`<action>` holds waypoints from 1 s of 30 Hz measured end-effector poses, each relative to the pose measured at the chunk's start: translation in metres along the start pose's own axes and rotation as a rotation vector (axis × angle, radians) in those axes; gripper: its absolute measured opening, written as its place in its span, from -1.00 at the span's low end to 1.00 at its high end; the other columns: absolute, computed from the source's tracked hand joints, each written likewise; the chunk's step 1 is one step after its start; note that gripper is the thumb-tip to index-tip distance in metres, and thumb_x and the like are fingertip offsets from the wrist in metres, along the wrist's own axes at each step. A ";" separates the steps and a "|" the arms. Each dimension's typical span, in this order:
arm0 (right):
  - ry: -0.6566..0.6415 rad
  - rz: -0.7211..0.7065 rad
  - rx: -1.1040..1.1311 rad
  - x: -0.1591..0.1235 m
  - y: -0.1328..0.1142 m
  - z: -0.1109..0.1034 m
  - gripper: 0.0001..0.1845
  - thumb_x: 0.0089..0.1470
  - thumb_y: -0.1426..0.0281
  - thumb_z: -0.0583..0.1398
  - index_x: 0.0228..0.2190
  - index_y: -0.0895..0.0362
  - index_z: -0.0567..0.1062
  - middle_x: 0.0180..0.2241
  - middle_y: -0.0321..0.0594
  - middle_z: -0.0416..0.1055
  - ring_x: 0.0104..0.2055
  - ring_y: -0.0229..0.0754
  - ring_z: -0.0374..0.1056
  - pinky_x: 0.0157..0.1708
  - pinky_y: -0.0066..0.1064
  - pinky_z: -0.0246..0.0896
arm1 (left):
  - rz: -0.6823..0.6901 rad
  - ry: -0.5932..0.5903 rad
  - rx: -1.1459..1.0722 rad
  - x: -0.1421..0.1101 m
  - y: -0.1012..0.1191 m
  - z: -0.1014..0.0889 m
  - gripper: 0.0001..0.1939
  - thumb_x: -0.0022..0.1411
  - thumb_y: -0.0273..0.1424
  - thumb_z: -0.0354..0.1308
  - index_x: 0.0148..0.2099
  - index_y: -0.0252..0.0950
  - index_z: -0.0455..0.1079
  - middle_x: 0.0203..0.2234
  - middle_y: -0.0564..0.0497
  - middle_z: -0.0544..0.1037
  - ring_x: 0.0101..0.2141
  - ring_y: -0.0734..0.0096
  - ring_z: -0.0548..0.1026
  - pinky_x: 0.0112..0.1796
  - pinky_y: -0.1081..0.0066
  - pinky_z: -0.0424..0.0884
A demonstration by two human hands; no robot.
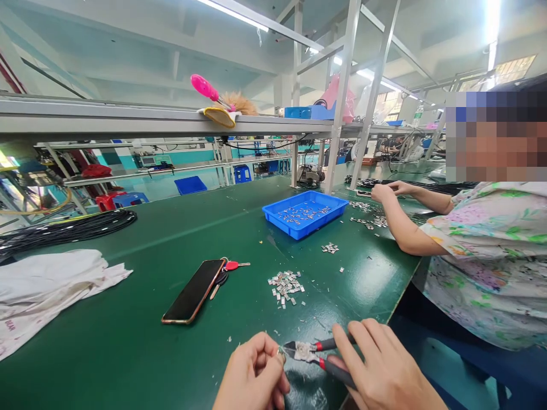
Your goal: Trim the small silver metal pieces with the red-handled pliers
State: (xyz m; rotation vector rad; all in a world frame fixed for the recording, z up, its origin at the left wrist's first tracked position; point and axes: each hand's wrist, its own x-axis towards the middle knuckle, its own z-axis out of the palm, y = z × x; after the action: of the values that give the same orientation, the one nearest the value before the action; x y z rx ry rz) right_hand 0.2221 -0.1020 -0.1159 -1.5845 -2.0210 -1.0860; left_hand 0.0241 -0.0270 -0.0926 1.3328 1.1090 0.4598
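Observation:
My right hand (382,370) is wrapped round the red-and-black handles of small cutting pliers (318,354), low in the head view. The plier jaws point left and meet a tiny metal piece (282,354) pinched in the fingertips of my left hand (253,374). Just beyond my hands, a pile of several small silver metal pieces (285,285) lies on the green table (128,336). A smaller cluster of the same pieces (330,247) lies farther back.
A blue tray (304,213) holding metal pieces stands mid-table. A black phone (194,291) with keys (231,266) lies to the left, white cloth (47,287) and black cables (68,228) at far left. A co-worker in a floral top (487,256) sits at right, a hand (384,192) over more pieces.

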 end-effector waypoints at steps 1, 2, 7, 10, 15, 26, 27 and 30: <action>0.005 -0.018 -0.031 0.000 -0.001 0.000 -0.70 0.10 0.38 0.04 -0.18 0.24 0.43 -0.37 -0.08 0.36 -0.33 -0.03 0.28 -0.33 -0.18 0.16 | -0.001 0.006 0.011 0.000 -0.001 0.000 -0.56 -0.04 0.01 0.09 -0.42 -0.28 0.12 -0.69 0.06 0.38 -0.70 0.60 0.26 -0.66 0.59 0.07; 0.006 -0.029 -0.051 0.000 -0.002 0.000 -0.70 0.07 0.38 0.08 -0.17 0.26 0.43 -0.36 -0.06 0.36 -0.32 -0.01 0.28 -0.32 -0.16 0.16 | 0.002 0.013 0.023 0.001 -0.003 0.000 -0.58 -0.02 -0.02 0.08 -0.42 -0.28 0.13 -0.68 0.06 0.39 -0.70 0.60 0.26 -0.66 0.59 0.07; -0.026 -0.057 -0.088 -0.003 -0.004 0.001 -0.69 0.02 0.41 0.14 -0.17 0.28 0.44 -0.40 -0.08 0.36 -0.36 -0.04 0.27 -0.34 -0.17 0.15 | 0.062 0.038 0.053 0.001 -0.008 0.000 -0.66 0.06 -0.10 0.07 -0.43 -0.28 0.14 -0.67 0.05 0.39 -0.68 0.58 0.28 -0.63 0.57 0.14; -0.032 -0.047 -0.048 -0.003 -0.002 0.001 -0.74 0.02 0.41 0.11 -0.22 0.22 0.44 -0.46 -0.16 0.33 -0.42 -0.09 0.26 -0.41 -0.23 0.15 | 0.092 0.034 0.056 -0.001 -0.007 -0.001 -0.66 0.07 -0.11 0.08 -0.43 -0.28 0.14 -0.65 0.04 0.40 -0.66 0.57 0.29 -0.62 0.57 0.15; -0.180 0.068 0.305 -0.002 0.002 -0.001 -0.97 -0.03 0.39 0.15 -0.47 0.06 0.35 -0.55 -0.35 0.25 -0.54 -0.26 0.21 -0.57 -0.44 0.11 | 0.082 -0.030 -0.001 -0.003 0.000 -0.002 -0.56 0.01 -0.01 0.13 -0.43 -0.29 0.14 -0.66 0.03 0.41 -0.67 0.56 0.30 -0.64 0.57 0.13; -0.037 -0.024 -0.026 -0.005 0.000 -0.004 -0.71 0.10 0.36 0.04 -0.18 0.21 0.42 -0.42 -0.16 0.34 -0.39 -0.09 0.28 -0.38 -0.25 0.16 | 0.015 0.010 -0.025 -0.004 0.001 0.001 -0.50 -0.09 0.06 0.15 -0.45 -0.28 0.13 -0.69 0.06 0.39 -0.70 0.58 0.29 -0.67 0.60 0.06; -0.052 0.002 0.026 -0.005 0.000 -0.003 -0.75 0.08 0.35 0.06 -0.22 0.17 0.43 -0.44 -0.20 0.33 -0.42 -0.12 0.28 -0.42 -0.28 0.17 | 0.018 0.005 -0.025 -0.004 0.001 0.001 -0.49 -0.09 0.06 0.15 -0.45 -0.28 0.12 -0.69 0.06 0.39 -0.70 0.58 0.29 -0.67 0.60 0.06; -0.227 0.106 0.308 -0.007 0.001 -0.002 -0.92 0.02 0.35 0.13 -0.40 0.06 0.43 -0.52 -0.33 0.33 -0.51 -0.22 0.28 -0.54 -0.42 0.15 | 0.047 -0.033 -0.029 -0.004 0.001 -0.002 -0.49 -0.07 0.07 0.15 -0.44 -0.29 0.13 -0.68 0.06 0.39 -0.69 0.59 0.29 -0.66 0.60 0.07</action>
State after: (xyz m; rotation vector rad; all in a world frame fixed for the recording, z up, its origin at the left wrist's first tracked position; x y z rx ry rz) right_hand 0.2253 -0.1076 -0.1191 -1.6856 -2.0949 -0.5441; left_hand 0.0212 -0.0295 -0.0897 1.3385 1.0420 0.4857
